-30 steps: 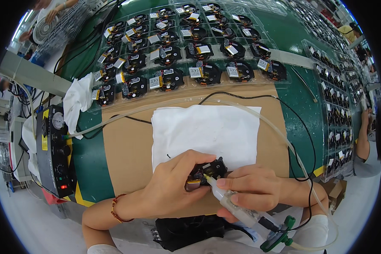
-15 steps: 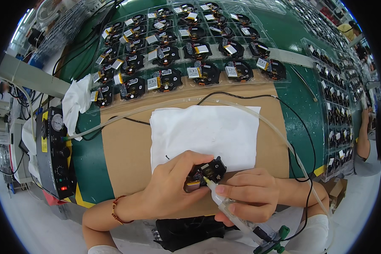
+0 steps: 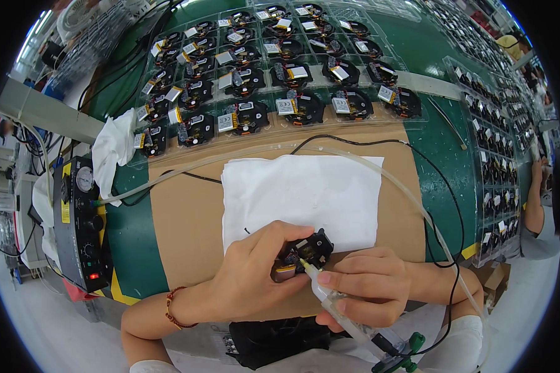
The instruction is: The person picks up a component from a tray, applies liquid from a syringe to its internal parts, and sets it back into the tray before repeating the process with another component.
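Just above the near edge of the white cloth (image 3: 302, 193): one small black electronic module (image 3: 317, 247), tilted and held up off the surface, pouch battery (image 3: 285, 271) facing the person.
Left hand (image 3: 258, 264): curled round the module, thumb and fingers pinching it from its left side. Braided bracelet (image 3: 170, 309) on that wrist.
Right hand (image 3: 370, 283): wrapped pen-style round a clear dispensing syringe (image 3: 350, 318), fingers closed on the barrel.
Yellow tip (image 3: 304, 265): right at the module, pointing into its middle; can't tell if it's actually touching.
Syringe back end: green clamp-like piece (image 3: 410, 349), plus a black cable (image 3: 460, 248) heading up the right side.
Underneath: brown cardboard sheet (image 3: 186, 239) on a green tabletop (image 3: 130, 239).
Clear hose (image 3: 410, 194): arcs across the cardboard from the black dispenser box (image 3: 74, 233) on the left, which has a round gauge (image 3: 84, 179) and a lit red switch (image 3: 94, 276).
Far side: clear plastic tray (image 3: 277, 122) loaded with rows of similar modules.
Off right: slim metal tool (image 3: 448, 124), more filled trays (image 3: 478, 239), somebody else's arm (image 3: 533, 208) beyond.
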Demonstrator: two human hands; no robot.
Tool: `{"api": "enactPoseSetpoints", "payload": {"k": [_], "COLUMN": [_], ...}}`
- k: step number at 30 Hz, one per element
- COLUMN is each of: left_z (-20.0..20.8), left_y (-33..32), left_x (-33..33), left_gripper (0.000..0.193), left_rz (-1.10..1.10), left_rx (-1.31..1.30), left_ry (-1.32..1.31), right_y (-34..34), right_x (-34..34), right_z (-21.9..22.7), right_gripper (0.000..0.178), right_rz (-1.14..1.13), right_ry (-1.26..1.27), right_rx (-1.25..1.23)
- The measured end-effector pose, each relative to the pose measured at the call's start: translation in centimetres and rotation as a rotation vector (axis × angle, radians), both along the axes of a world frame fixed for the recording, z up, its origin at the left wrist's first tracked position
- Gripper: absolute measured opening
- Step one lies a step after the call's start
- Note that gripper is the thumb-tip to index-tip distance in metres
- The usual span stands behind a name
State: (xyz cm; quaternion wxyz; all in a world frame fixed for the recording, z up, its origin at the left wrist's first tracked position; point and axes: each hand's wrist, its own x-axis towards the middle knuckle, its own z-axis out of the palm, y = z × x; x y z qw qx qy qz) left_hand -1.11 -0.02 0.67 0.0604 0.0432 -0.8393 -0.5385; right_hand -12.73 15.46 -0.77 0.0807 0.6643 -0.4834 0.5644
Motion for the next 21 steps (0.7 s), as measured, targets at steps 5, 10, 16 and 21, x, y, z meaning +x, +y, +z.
{"api": "enactPoseSetpoints", "payload": {"k": [5,10,16,21], "left_z": [-0.28,-0.31,-0.26,-0.15], "left_y": [0.07,0.12,0.19,0.11], "left_x": [0.08,0.11,0.0,-0.05], "left_gripper": [0.051,0.052,0.052,0.052], "left_rz": [0.018,0.036,0.059,0.059], "left_rx": [-0.009,-0.002,0.025,0.034], "left_ry": [0.007,-0.015,-0.005,-0.029], "right_y": [0.03,-0.06,-0.12,-0.14], "right_x": [0.0,-0.06,-0.05,-0.02], "right_z": [-0.01,0.12,0.08,-0.12], "right_gripper": [0.028,0.029,0.03,0.031], "right_rz": [0.015,0.006,-0.005,-0.004], "right_ry": [-0.003,-0.004,0.001,0.012], "right_rx": [0.026,0.005,0.009,0.012]}}
